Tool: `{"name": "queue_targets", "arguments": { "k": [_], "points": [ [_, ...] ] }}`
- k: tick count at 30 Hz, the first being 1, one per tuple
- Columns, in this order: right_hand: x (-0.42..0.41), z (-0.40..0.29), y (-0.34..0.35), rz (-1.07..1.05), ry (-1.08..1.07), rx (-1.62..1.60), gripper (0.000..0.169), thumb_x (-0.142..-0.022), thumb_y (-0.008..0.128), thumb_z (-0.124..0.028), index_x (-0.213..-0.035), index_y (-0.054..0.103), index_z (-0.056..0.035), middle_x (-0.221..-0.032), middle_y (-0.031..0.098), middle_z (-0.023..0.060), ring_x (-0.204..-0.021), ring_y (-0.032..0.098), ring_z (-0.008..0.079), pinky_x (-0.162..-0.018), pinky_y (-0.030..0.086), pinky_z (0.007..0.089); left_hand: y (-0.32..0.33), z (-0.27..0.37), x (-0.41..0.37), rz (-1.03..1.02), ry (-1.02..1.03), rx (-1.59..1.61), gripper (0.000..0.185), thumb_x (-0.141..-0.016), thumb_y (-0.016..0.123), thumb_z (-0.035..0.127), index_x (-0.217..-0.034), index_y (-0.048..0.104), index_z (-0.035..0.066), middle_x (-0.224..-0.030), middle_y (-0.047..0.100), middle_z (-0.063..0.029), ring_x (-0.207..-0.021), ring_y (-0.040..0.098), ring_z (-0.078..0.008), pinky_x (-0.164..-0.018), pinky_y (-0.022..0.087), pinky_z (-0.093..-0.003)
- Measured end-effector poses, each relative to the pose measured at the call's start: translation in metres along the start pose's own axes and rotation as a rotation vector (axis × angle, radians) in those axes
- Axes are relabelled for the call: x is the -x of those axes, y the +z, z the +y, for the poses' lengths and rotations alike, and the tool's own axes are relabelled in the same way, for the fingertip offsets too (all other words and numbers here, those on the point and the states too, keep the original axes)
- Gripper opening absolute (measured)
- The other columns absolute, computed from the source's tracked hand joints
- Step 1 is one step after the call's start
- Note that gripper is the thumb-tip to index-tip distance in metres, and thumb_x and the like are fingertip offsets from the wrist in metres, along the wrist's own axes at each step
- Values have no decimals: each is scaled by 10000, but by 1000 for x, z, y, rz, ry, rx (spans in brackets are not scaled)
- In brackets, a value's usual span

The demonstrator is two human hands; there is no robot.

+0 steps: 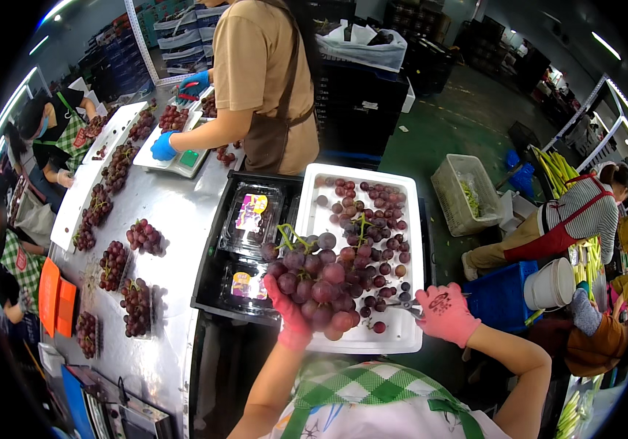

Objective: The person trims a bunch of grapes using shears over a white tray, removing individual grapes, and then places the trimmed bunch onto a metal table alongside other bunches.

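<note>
My left hand (pixel 290 318), in a pink glove, supports a large bunch of red grapes (pixel 319 282) from below and the left. The bunch hangs over a white foam tray (pixel 411 335), with its green stem upward. My right hand (pixel 446 311), also pink-gloved, grips small metal scissors (pixel 407 306) at the tray's right edge, their tips towards the grapes. Loose grapes (pixel 384 268) and another bunch lie in the tray. Left of it, a black crate (pixel 209 274) holds clear plastic boxes (pixel 252 215) with printed labels.
Several grape bunches (pixel 136 307) stand on the metal table (pixel 171 285) at left. Beyond, a blue-gloved co-worker (pixel 270 82) stands by a weighing scale (pixel 190 164). Stacked black crates (pixel 355 115) are behind; a beige basket (pixel 465 192) and blue bin (pixel 498 291) are at right.
</note>
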State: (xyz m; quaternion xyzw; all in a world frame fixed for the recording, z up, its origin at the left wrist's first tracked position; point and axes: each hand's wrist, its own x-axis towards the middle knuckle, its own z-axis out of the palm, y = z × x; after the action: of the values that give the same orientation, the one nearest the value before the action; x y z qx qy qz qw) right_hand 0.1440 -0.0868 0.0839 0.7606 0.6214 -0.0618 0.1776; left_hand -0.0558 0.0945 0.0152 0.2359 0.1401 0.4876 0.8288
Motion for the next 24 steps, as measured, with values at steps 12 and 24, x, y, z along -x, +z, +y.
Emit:
{"name": "queue_targets", "arguments": {
  "k": [12,24],
  "points": [
    [1,0,1,-195,127,-158,359,-762,626,-358,-963,511,-84,-871,582,108,-821,591,255,-772,387,410,-15,-9,3,14,80,-188,679,-915,257,632,-1292,374,80,-1262,469,-90,-1154,459,-226,-1044,327,-395],
    [42,8,16,-289,71,470,325,-775,595,-263,-1055,531,-112,-956,565,72,-914,552,224,-825,352,422,-73,-25,0,-10,-161,299,768,-794,303,775,-1180,462,131,-1139,549,-114,-920,567,-285,-763,508,-421]
  ]
}}
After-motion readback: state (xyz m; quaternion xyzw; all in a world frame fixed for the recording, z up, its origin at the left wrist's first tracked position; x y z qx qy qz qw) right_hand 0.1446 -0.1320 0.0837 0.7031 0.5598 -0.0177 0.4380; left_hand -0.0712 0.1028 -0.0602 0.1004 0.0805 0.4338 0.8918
